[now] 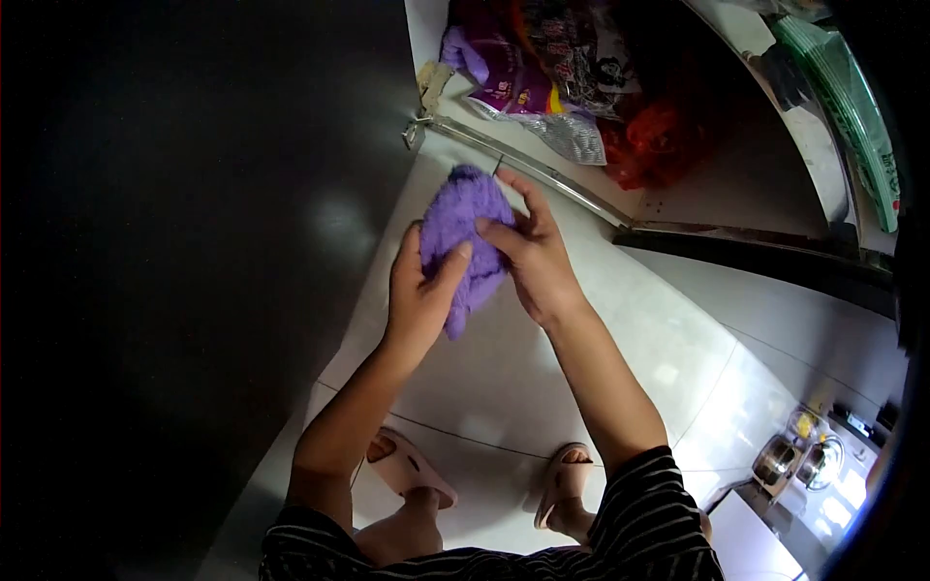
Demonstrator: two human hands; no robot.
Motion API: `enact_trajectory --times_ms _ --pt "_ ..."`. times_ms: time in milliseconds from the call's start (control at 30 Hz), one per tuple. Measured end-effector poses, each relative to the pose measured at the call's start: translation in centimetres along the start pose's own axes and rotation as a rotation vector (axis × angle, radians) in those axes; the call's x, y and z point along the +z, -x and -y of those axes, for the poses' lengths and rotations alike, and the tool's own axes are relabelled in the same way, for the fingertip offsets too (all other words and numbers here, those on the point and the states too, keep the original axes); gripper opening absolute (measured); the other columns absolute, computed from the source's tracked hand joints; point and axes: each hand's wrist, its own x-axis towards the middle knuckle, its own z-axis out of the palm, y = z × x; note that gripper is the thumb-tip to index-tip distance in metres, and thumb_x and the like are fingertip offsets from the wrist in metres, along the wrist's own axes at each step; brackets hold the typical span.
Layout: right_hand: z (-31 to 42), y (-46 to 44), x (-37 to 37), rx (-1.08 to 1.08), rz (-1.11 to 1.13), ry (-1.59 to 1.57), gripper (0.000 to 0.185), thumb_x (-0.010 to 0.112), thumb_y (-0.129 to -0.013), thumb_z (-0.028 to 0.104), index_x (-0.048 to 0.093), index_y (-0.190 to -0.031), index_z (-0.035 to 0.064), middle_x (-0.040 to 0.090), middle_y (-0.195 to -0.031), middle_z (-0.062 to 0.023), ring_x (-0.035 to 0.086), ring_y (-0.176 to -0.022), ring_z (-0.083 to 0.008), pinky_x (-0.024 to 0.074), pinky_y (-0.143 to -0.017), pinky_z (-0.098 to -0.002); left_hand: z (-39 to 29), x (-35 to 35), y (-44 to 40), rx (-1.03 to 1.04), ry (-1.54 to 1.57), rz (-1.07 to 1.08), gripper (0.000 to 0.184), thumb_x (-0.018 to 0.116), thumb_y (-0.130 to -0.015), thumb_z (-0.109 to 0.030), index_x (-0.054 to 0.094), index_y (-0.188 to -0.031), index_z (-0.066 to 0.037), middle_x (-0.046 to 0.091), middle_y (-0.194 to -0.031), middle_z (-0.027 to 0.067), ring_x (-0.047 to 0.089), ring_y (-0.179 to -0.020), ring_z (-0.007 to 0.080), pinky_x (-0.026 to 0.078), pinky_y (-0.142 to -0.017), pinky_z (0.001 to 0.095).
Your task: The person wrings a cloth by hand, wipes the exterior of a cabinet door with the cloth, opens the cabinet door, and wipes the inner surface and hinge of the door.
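Observation:
A fuzzy purple cloth [469, 221], bunched and folded, is held up in front of me between both hands. My left hand [417, 290] grips its lower left side, thumb pressed on the front. On the right side, my right hand [531, 254] pinches the cloth with the thumb lying over it and the other fingers behind. A thin dark sliver shows by the right index fingertip; I cannot make out what it is. The cloth's lower end hangs below the left thumb.
Beyond my hands stands an open cabinet [572, 165] with purple printed packets [513, 82] and a red plastic bag [659, 140]. A large dark door panel [194, 271] fills the left. Metal pots [777, 461] sit at lower right. My slippered feet are on pale floor tiles [484, 387].

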Motion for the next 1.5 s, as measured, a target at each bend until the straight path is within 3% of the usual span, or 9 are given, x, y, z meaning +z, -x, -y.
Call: enact_trajectory --times_ms 133,233,333,433,667,800,900,1233,1500 --pt "0.2 -4.1 2.7 -0.616 -0.121 0.432 0.037 0.056 -0.08 -0.002 0.048 -0.115 0.0054 0.056 -0.097 -0.0086 0.054 -0.089 -0.0162 0.0425 -0.08 -0.0252 -1.2 1.5 -2.4 0.127 0.224 -0.076 0.045 0.056 -0.086 -0.007 0.035 -0.126 0.0 0.05 -0.117 0.0123 0.049 -0.106 0.0149 0.039 -0.092 0.0285" --pt "1.2 -7.9 4.4 -0.885 -0.324 0.709 0.03 0.058 -0.078 0.004 0.055 -0.108 0.0038 0.058 -0.095 -0.0146 0.057 -0.09 -0.0237 0.0444 -0.081 -0.0307 -1.2 3.7 -4.3 0.374 0.246 -0.231 0.052 0.052 -0.086 -0.004 0.031 -0.134 -0.004 0.047 -0.122 0.0118 0.047 -0.109 0.0154 0.037 -0.095 0.0307" --pt "2.7 -12.3 4.6 -0.925 -0.502 0.998 0.03 0.059 -0.075 0.01 0.059 -0.104 0.0035 0.057 -0.097 -0.0219 0.057 -0.093 -0.034 0.0455 -0.082 -0.0392 -0.6 3.0 -6.9 0.211 0.104 0.024 0.06 0.05 -0.086 -0.005 0.025 -0.14 -0.009 0.043 -0.126 0.0089 0.044 -0.114 0.016 0.036 -0.096 0.031" --pt "2.4 -15.3 4.6 -0.813 -0.428 1.16 0.032 0.057 -0.074 0.013 0.061 -0.105 0.0053 0.056 -0.101 -0.0253 0.055 -0.093 -0.041 0.0458 -0.081 -0.0451 -0.8 3.1 -7.5 -0.006 0.485 0.101 0.056 0.045 -0.088 -0.008 0.026 -0.141 -0.01 0.039 -0.135 0.0036 0.043 -0.117 0.0157 0.034 -0.096 0.0315" --pt "1.9 -15.2 5.3 -0.792 -0.438 1.587 0.023 0.055 -0.071 0.006 0.062 -0.093 0.0048 0.057 -0.092 -0.0172 0.06 -0.087 -0.0313 0.0505 -0.072 -0.0405 0.0 2.6 -7.8 -0.006 0.504 0.075 0.051 0.043 -0.088 -0.007 0.031 -0.137 -0.009 0.043 -0.132 0.0044 0.043 -0.118 0.0174 0.034 -0.097 0.0337" --pt "1.8 -13.3 5.4 -0.81 -0.27 1.794 0.018 0.055 -0.074 0.006 0.065 -0.086 0.0001 0.059 -0.095 -0.0153 0.06 -0.089 -0.0269 0.0532 -0.067 -0.0358 0.1 2.6 -6.3 -0.037 0.459 0.053 0.05 0.042 -0.087 -0.006 0.033 -0.136 -0.009 0.044 -0.13 0.004 0.043 -0.118 0.0166 0.033 -0.098 0.0338" --pt "1.6 -12.6 4.8 -0.873 -0.165 1.75 0.018 0.056 -0.073 0.007 0.065 -0.087 0.0014 0.059 -0.095 -0.0148 0.06 -0.089 -0.0268 0.0534 -0.067 -0.0352 0.5 2.9 -5.7 -0.05 0.439 0.045 0.049 0.042 -0.087 -0.006 0.035 -0.134 -0.009 0.045 -0.128 0.0032 0.043 -0.117 0.0157 0.032 -0.098 0.0334" --pt "2.5 -14.7 5.5 -0.707 -0.338 1.597 0.021 0.056 -0.072 0.006 0.064 -0.091 0.0098 0.058 -0.091 -0.0146 0.059 -0.088 -0.0307 0.0503 -0.073 -0.039 -0.6 3.3 -7.0 -0.044 0.576 0.034 0.041 0.042 -0.089 -0.01 0.04 -0.13 -0.009 0.046 -0.127 0.0034 0.043 -0.118 0.015 0.033 -0.098 0.0321" --pt "2.2 -12.5 3.5 -0.717 -0.095 1.344 0.029 0.056 -0.073 0.011 0.065 -0.1 0.0119 0.059 -0.09 -0.0117 0.058 -0.087 -0.0323 0.0469 -0.076 -0.0418 0.5 2.6 -5.3 -0.052 0.535 0.05 0.047 0.043 -0.089 -0.007 0.033 -0.135 -0.003 0.039 -0.135 0.0067 0.037 -0.125 0.0176 0.027 -0.105 0.0345"
